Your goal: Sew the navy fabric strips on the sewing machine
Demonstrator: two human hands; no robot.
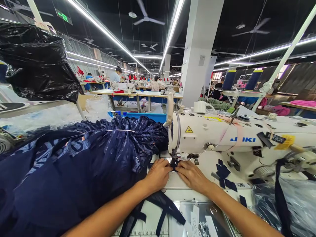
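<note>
Under the needle of a white sewing machine (197, 130) lies a small piece of navy fabric (174, 164). My left hand (158, 172) grips its left side with bent fingers. From the right, my right hand (192, 173) pinches the same piece, fingertips close to the presser foot. A large gathered heap of navy patterned fabric (81, 174) is piled on the table left of the machine, reaching up to my left hand and forearm. Navy fabric strips (168, 205) hang below my left wrist. The fingertips partly hide the fabric at the needle.
Small navy scraps (223, 172) lie right of my right hand. A clear plastic bag (298, 200) rests at the far right. White labels (195, 220) lie on a metal plate near the front edge. Two navy thread cones (229, 80) stand behind; people work at machines further back.
</note>
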